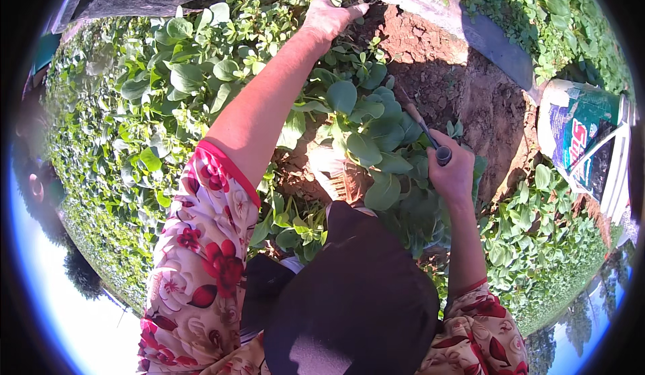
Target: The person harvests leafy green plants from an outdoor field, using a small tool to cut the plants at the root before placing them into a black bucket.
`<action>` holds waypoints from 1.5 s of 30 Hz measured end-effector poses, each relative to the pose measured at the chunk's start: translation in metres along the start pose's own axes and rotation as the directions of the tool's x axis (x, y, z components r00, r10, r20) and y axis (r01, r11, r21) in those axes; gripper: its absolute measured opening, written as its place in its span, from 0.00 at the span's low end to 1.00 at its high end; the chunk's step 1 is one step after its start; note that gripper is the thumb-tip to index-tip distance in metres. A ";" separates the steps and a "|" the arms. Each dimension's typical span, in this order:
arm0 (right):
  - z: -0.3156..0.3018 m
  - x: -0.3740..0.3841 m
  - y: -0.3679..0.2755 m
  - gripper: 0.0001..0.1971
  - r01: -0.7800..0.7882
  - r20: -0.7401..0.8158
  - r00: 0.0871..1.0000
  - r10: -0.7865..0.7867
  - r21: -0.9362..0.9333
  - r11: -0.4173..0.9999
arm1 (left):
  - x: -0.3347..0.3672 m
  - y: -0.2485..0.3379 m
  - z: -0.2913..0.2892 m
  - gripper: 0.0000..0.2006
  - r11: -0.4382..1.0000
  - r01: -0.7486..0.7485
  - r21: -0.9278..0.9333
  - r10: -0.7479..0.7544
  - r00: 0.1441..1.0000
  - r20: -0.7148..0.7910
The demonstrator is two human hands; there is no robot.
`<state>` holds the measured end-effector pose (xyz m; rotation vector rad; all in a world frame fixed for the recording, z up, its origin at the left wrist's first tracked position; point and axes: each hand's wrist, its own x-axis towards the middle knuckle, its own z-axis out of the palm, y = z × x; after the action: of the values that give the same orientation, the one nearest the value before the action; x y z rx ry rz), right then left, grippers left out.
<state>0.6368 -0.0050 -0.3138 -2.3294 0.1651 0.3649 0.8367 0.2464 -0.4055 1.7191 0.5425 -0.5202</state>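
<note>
Sunlit leafy plot point(121, 153); bucket point(562, 116), right edge, bears red lettering point(576, 140). Right hand point(451, 172) closed round a dark-ended tool point(424, 127), right of centre. Left hand point(330, 19) among leaves point(282, 9), top centre, partly hidden; can't tell grip.

Left hand point(329, 20) reaches forward (right hand point(457, 177) curled).
</note>
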 end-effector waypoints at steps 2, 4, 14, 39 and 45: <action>0.006 0.001 0.008 0.15 0.081 -0.024 0.996 -0.081 -0.011 0.997 | -0.008 0.009 0.011 0.33 0.854 -0.012 0.520 -0.076 0.986 0.147; 0.010 0.008 0.006 0.15 0.040 0.002 0.999 -0.041 0.062 0.997 | -0.029 0.002 0.019 0.36 0.591 -0.102 0.800 0.055 0.995 0.086; 0.033 0.036 0.047 0.16 0.188 0.025 0.981 -0.195 0.163 0.968 | -0.062 -0.020 0.046 0.13 0.012 -0.308 0.951 0.117 0.945 0.305; 0.017 -0.030 -0.033 0.24 0.196 0.201 0.965 -0.167 -0.134 0.971 | -0.082 -0.062 -0.003 0.32 0.542 -0.227 0.809 0.061 0.971 0.231; 0.012 -0.017 -0.024 0.21 0.194 0.158 0.974 -0.163 -0.207 0.959 | -0.085 -0.048 -0.006 0.28 0.494 -0.185 0.849 0.006 0.978 0.209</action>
<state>0.6238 0.0203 -0.3000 -2.5025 -0.1620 0.4739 0.7404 0.2547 -0.3896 2.6209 -0.0148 -0.9707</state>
